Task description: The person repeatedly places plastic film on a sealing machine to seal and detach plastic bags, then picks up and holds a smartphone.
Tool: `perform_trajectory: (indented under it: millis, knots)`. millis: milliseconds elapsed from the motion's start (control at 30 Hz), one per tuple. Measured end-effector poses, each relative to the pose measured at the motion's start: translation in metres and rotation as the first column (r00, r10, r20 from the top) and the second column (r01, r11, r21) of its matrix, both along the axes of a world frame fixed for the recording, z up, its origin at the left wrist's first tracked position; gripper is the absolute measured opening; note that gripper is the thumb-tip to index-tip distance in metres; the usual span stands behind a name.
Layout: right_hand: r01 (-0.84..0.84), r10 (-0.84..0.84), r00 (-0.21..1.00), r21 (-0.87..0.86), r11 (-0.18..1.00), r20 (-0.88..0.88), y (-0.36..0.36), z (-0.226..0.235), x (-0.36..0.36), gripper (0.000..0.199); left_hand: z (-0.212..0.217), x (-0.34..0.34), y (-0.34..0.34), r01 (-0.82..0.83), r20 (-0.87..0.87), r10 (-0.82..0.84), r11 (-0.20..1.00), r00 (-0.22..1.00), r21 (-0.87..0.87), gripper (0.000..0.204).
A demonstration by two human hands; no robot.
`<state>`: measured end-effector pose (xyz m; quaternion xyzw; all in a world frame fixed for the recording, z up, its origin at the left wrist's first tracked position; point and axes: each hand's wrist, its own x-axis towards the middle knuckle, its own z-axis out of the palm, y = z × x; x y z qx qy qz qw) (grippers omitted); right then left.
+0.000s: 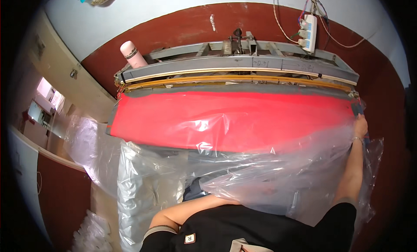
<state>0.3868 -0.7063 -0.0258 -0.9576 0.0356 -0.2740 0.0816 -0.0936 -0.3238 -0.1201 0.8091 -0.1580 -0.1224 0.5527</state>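
Observation:
A wide red work surface (226, 117) lies in front of me, with a grey metal sealing frame (239, 63) behind it. A large clear plastic sheet (278, 173) drapes from the red surface's near edge down over my lap. My right hand (359, 125) reaches to the far right corner of the red surface and grips the sheet's edge there, pulling it taut. My left forearm (191, 210) runs rightward beneath the plastic. The left hand itself is hidden under the crumpled film.
A pink bottle (132, 54) stands at the frame's left end. A white power strip (309, 32) with cables hangs on the wall behind. More crumpled clear plastic (130, 178) hangs at the left, and a pile of bags (91, 234) lies on the floor.

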Motion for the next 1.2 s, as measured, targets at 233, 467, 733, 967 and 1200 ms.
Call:
perform_trajectory:
  millis: [233,467,733,967,1200]
  knots:
    - [0.012,-0.012,1.000,-0.012,1.000,-0.008,-0.002,-0.001,0.004,0.034,0.165,-0.054,0.178,-0.601,0.031,0.901,0.315,0.434,-0.734,0.019]
    - [-0.005,0.005,1.000,0.007,1.000,0.013,-0.002,-0.004,0.002,0.033,0.161,-0.058,0.151,-0.788,-0.506,0.858,-0.250,0.089,-0.563,0.067]
    - [-0.003,0.003,1.000,-0.001,1.000,-0.014,-0.003,-0.002,0.003,0.034,0.194,-0.106,0.277,-0.763,-0.228,0.963,-0.256,-0.145,-0.593,0.045]
    - [0.008,-0.007,0.999,0.046,0.999,-0.033,-0.007,-0.007,0.008,0.036,0.292,-0.082,0.324,-0.860,0.998,-0.044,-0.511,0.040,0.012,0.016]
    - [0.027,-0.026,0.998,0.022,0.999,-0.051,-0.013,-0.011,0.014,0.037,0.163,-0.031,0.247,-0.523,0.341,0.441,0.406,0.830,0.749,0.052]
